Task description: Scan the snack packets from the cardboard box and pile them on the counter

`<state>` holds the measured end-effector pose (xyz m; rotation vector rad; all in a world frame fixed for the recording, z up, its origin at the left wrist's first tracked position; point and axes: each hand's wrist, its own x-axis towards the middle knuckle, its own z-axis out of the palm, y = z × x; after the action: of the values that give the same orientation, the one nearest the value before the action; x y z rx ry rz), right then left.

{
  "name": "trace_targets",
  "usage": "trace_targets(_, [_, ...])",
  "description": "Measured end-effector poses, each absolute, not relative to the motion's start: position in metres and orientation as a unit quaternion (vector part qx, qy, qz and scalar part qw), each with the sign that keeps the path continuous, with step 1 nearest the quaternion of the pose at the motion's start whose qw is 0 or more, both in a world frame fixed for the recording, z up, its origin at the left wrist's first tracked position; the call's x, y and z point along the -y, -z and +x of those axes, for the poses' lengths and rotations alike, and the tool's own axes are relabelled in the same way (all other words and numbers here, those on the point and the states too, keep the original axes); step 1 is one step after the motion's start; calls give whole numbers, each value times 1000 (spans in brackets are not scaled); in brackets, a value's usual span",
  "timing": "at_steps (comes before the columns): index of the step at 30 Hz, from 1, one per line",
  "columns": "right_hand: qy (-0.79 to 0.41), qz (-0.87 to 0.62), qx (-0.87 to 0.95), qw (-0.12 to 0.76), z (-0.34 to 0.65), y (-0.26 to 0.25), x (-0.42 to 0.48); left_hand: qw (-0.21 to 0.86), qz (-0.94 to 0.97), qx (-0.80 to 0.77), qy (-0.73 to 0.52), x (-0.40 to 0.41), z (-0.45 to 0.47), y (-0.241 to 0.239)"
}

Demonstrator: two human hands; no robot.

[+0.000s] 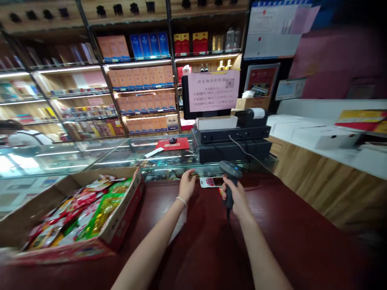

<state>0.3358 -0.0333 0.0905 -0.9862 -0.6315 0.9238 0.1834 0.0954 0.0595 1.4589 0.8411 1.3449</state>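
My right hand (235, 197) is wrapped round the grip of a dark handheld barcode scanner (230, 171), whose head points down at a small white and red packet (211, 182) lying on the dark red counter (287, 225). My left hand (186, 184) reaches forward just left of that packet, fingers loosely curled and close to its edge; a thin band circles the wrist. Whether the left fingers touch the packet is unclear.
A cardboard box (127, 217) full of colourful snack packets sits at the left. Beyond the counter are a glass display case (90, 155), a black till with receipt printer (236, 135), a monitor back bearing a pink notice (213, 90), and shelves of boxed goods. A person (21, 135) stands far left.
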Motion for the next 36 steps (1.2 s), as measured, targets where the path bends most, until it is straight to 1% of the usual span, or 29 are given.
trace_targets(6, [-484, -415, 336, 693, 290, -96, 28, 424, 644, -283, -570, -61, 92, -134])
trace_targets(8, [-509, -397, 357, 675, 272, -100, 24, 395, 657, -289, -573, -58, 56, -156])
trace_targets(12, [-552, -357, 391, 644, 240, -114, 12, 266, 712, -357, -543, -74, -25, -181])
trace_targets(15, [-564, -345, 412, 628, 218, -127, 3, 217, 687, -434, -540, -90, -88, -178])
trace_targets(17, [-579, -339, 428, 606, 205, -134, -3, 211, 678, -482, -513, -96, -126, -169])
trace_targets(22, [-633, -333, 433, 549, 175, -138, -11, 276, 658, -580, -394, -95, -183, -140])
trace_targets(25, [-645, -336, 442, 525, 165, -135, -13, 311, 668, -587, -335, -95, -193, -129])
trace_targets(30, [-641, -357, 444, 515, 164, -127, -12, 340, 661, -565, -358, -96, -196, -127])
trace_targets(34, [-631, -350, 453, 524, 168, -126, -13, 338, 672, -546, -368, -96, -193, -136])
trace_targets(36, [-624, -347, 459, 529, 168, -127, -12, 322, 665, -527, -420, -95, -188, -144])
